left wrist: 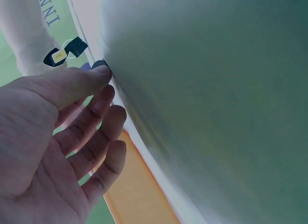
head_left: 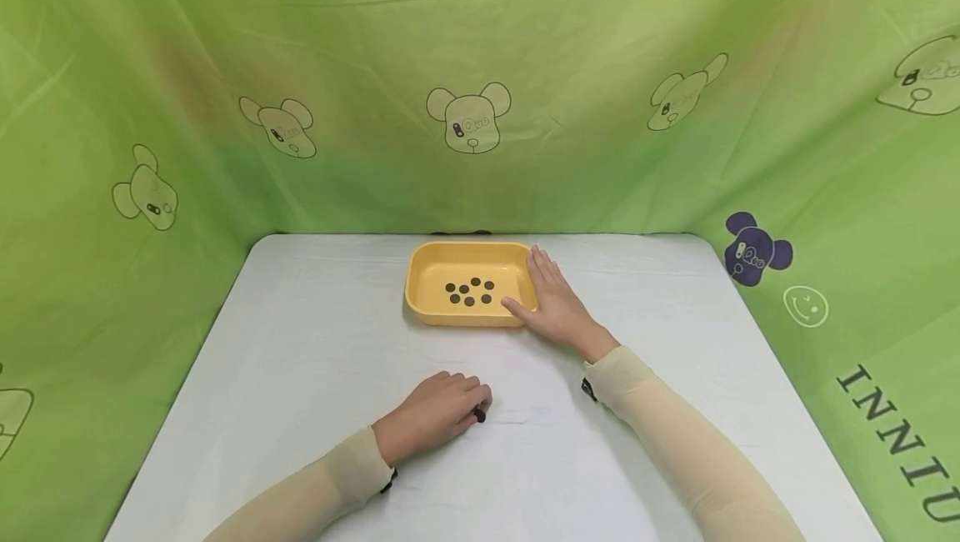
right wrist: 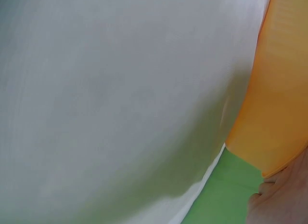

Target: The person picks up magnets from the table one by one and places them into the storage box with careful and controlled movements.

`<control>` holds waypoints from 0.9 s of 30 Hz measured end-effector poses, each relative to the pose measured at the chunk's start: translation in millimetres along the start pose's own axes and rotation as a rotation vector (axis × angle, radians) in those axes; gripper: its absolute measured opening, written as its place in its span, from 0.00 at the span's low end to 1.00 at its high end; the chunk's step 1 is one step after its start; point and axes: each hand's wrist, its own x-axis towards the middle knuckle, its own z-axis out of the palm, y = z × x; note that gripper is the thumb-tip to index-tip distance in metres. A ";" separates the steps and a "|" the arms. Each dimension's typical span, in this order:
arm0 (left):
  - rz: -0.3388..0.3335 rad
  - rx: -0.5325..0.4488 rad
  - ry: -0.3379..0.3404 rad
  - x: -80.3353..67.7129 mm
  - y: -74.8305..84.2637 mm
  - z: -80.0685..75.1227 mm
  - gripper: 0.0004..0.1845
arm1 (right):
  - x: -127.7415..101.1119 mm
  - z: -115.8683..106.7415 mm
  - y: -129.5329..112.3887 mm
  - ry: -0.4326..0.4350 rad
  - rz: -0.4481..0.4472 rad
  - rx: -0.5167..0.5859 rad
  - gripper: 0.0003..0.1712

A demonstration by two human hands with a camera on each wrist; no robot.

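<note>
Only readable writing is on the green cloth (head_left: pixel 480 42) w/ cartoon bears hung round the table: big dark letters "INNIU" running down the right side in the head view, cut off at the frame edge. Left wrist view catches "INNI" too. No label on anything else afaik.

Yellow tray (head_left: pixel 420 275) sits at the middle of the far edge of the white tabletop (head_left: pixel 300 375), long axis running left-right, parallel to that edge. Seven small dark discs (head_left: pixel 470 291) lie in a loose cluster on its floor, roughly centered.

Right hand (head_left: pixel 553 300) lies flat against the tray's right end, fingers straight and together along the short wall, thumb tip at the near right corner. Not gripping anything, just resting on it.

Left hand (head_left: pixel 435 413) is on the tabletop nearer the front edge, well apart from the tray, a bit left of center. Fingers curled, thumb and forefinger pinching one small dark disc (head_left: pixel 479 415) right at the cloth surface. In the left wrist view that disc (left wrist: pixel 99 64) peeks out at the thumb tip, pressed against the tabletop. Can't tell which face is up, too small.

Both arms in beige sleeves (head_left: pixel 675 434).
</note>
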 end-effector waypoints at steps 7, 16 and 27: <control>0.048 -0.030 -0.006 -0.4 2.2 0.7 0.10 | -0.4 -0.4 -0.5 -0.010 0.005 0.007 0.63; 0.065 -0.154 0.016 1.4 -2.5 2.1 0.07 | -0.3 -1.2 -0.2 -0.010 0.003 0.009 0.63; 0.019 -0.253 0.111 8.1 -19.4 -12.9 0.06 | -0.4 -1.3 -0.5 -0.010 0.001 0.000 0.63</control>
